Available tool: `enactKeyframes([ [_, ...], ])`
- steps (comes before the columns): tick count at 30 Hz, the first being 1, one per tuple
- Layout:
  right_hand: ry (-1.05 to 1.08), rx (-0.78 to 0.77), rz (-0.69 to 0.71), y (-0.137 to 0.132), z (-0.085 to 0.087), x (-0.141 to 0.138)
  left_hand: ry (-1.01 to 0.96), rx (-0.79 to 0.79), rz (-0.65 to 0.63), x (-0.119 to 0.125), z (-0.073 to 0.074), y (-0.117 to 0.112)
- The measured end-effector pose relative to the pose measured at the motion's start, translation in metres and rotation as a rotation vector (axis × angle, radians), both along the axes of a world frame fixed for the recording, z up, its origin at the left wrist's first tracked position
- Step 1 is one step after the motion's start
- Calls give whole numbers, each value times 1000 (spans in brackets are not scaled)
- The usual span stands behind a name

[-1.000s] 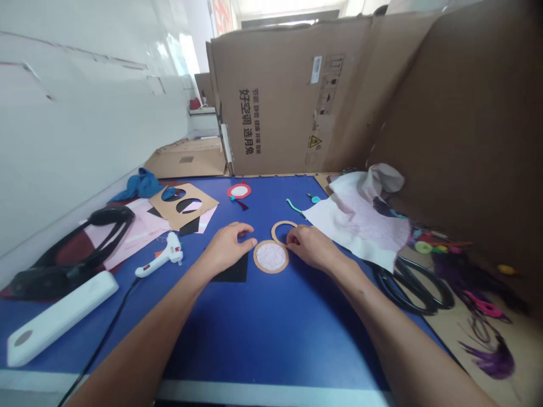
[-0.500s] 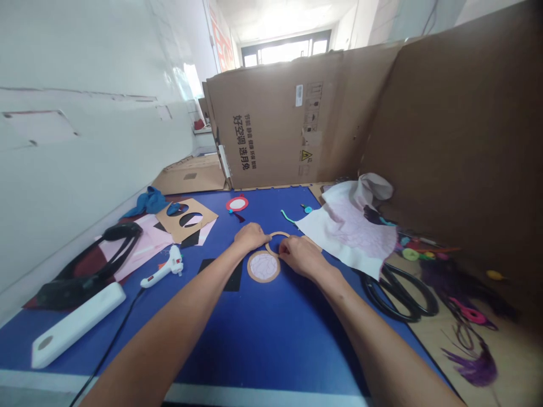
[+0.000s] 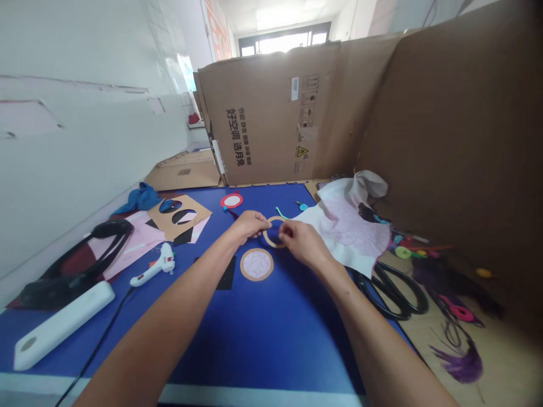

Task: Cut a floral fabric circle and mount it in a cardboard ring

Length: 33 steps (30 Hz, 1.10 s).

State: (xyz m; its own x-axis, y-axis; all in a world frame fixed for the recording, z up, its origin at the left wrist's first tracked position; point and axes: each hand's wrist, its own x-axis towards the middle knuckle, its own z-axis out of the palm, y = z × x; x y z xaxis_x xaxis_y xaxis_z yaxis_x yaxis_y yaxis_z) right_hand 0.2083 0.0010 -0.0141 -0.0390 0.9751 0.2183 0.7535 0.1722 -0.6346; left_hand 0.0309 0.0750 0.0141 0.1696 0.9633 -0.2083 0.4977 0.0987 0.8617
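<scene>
The left hand [image 3: 248, 225] is half closed, with its fingers curled against the left edge of a thin cardboard ring [image 3: 268, 240]. The right hand [image 3: 301, 244] pinches the right side of this ring between thumb and fingers, so the ring is between both hands. Just below them, a round cardboard disc [image 3: 257, 264] with a veined paper centre lies flat on the blue bench [image 3: 254, 339], not touching either hand.

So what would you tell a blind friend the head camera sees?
The left hand and right hand hold a cardboard ring over a blue mat, next to a cardboard disc with a paper center. A white glue gun lies to the left, black scissors to the right.
</scene>
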Motion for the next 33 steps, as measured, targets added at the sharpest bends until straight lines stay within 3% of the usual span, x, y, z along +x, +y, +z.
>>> enactKeyframes([
  [3,104,79,-131,1,7,6,-108,-3,34,-17,13,-6],
  [6,198,53,-116,1,7,4,-182,-21,69,-35,16,-18],
  [11,317,-114,13,0,1,-9,-310,-104,119,-56,4,-45],
  [18,319,-361,68,-3,-6,-15,-270,-66,146,-71,-16,-71],
  [26,291,-480,94,-2,-15,-14,-164,-69,156,-72,-31,-81],
  [33,232,-505,72,-6,-8,-20,-65,10,88,-77,-43,-77],
])
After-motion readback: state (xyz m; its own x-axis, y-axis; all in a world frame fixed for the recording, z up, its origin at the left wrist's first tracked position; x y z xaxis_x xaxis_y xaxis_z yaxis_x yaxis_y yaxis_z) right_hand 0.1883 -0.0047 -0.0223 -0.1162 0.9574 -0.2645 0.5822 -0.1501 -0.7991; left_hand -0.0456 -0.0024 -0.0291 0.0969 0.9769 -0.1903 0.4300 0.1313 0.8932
